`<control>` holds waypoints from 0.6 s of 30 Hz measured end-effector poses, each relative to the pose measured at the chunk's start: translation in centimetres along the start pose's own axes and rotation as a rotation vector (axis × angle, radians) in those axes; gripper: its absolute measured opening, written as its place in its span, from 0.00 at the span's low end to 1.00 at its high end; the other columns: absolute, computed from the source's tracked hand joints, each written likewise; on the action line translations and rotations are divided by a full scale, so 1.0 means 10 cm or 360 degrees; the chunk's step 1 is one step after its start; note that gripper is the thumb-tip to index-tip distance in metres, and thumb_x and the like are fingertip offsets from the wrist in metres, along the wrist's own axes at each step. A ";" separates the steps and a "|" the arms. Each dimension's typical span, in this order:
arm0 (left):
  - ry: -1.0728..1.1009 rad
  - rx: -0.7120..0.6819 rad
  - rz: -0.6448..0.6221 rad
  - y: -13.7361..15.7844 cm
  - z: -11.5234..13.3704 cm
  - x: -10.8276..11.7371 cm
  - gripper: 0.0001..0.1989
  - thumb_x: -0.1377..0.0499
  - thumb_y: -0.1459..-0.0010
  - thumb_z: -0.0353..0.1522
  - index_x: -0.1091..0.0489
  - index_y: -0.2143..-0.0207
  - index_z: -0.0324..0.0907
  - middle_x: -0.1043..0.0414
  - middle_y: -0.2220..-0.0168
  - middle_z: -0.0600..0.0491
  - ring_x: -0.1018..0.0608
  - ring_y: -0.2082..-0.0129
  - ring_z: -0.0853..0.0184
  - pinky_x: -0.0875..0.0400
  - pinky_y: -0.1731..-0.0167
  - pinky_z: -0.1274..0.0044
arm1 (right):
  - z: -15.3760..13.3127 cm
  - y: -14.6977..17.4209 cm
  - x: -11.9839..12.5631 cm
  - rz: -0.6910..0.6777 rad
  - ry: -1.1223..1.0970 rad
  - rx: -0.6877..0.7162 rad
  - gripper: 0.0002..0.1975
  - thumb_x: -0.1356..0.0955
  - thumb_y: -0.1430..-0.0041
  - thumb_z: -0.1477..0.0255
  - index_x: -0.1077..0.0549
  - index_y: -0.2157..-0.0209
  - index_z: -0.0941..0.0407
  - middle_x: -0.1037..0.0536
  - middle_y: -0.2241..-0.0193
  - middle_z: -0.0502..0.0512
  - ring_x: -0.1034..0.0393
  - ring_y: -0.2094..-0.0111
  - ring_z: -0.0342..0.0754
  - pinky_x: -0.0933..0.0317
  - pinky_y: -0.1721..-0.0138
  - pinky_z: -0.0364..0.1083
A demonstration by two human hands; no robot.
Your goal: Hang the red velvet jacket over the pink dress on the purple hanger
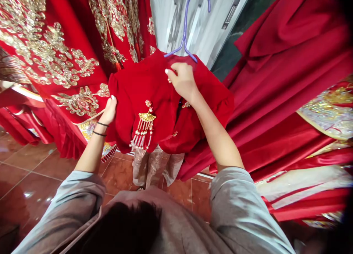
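A short red jacket (129, 95) hangs in front of me on a purple hanger (185, 27), whose hook rises above the neckline. My left hand (110, 109) is closed on the edge of the jacket's left-side sleeve. At the neckline, just below the hanger, my right hand (183, 81) has its fingers curled round the jacket's collar edge; the fingertips are partly hidden. A gold fan-shaped tassel ornament (147, 117) with beaded strands dangles on the jacket front. Small jewelled fasteners (186, 104) sit along the front opening.
Red garments with gold sequin embroidery (66, 59) hang close on the left. Plain dark red cloth (264, 88) drapes on the right, above more embroidered pieces. Behind the hanger is a grey door panel (165, 22) with a metal latch. Reddish floor tiles (30, 173) lie below.
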State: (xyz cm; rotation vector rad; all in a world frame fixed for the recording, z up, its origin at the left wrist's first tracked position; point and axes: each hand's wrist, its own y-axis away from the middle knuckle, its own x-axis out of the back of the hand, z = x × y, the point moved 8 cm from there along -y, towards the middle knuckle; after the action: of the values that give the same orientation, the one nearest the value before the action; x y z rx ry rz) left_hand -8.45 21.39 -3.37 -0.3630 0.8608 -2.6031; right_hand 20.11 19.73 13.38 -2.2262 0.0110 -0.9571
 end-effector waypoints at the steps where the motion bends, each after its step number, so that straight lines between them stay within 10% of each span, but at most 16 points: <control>1: -0.0112 0.0010 0.0063 0.06 -0.06 0.05 0.34 0.57 0.48 0.68 0.47 0.77 0.46 0.46 0.78 0.54 0.30 0.69 0.61 0.35 0.68 0.67 | 0.02 0.01 -0.03 -0.0010 0.0129 0.0022 0.19 0.34 0.36 0.76 0.42 0.79 0.55 0.35 0.78 0.47 0.36 0.69 0.42 0.40 0.58 0.43; 7: -0.0434 -0.0015 0.0040 0.39 -0.17 0.18 0.30 0.53 0.38 0.56 0.54 0.81 0.45 0.58 0.82 0.59 0.32 0.74 0.71 0.51 0.72 0.73 | -0.39 0.18 -0.04 -0.0153 0.0613 0.0221 0.15 0.40 0.28 0.66 0.27 0.58 0.60 0.24 0.61 0.54 0.28 0.55 0.48 0.39 0.52 0.46; 13: -0.0528 -0.0061 0.0266 0.58 -0.04 0.16 0.23 0.50 0.38 0.52 0.40 0.74 0.43 0.36 0.74 0.53 0.28 0.70 0.62 0.34 0.67 0.67 | -0.32 0.25 -0.15 -0.0258 0.0939 0.0167 0.15 0.40 0.28 0.66 0.28 0.51 0.59 0.24 0.53 0.59 0.28 0.52 0.52 0.36 0.49 0.51; 18: -0.0902 -0.0676 0.0712 1.13 0.74 -0.13 0.33 0.38 0.46 0.46 0.39 0.43 0.40 0.35 0.45 0.36 0.32 0.43 0.47 0.40 0.43 0.53 | -0.26 1.17 -0.11 0.0500 0.0712 0.0321 0.19 0.46 0.27 0.67 0.32 0.45 0.53 0.26 0.49 0.57 0.32 0.46 0.50 0.41 0.40 0.55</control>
State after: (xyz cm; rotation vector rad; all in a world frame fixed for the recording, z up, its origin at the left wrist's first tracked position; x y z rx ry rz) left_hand -1.69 9.74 -4.71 -0.8596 1.1149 -1.7615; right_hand 20.62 9.66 6.83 -1.7251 0.4350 -1.1960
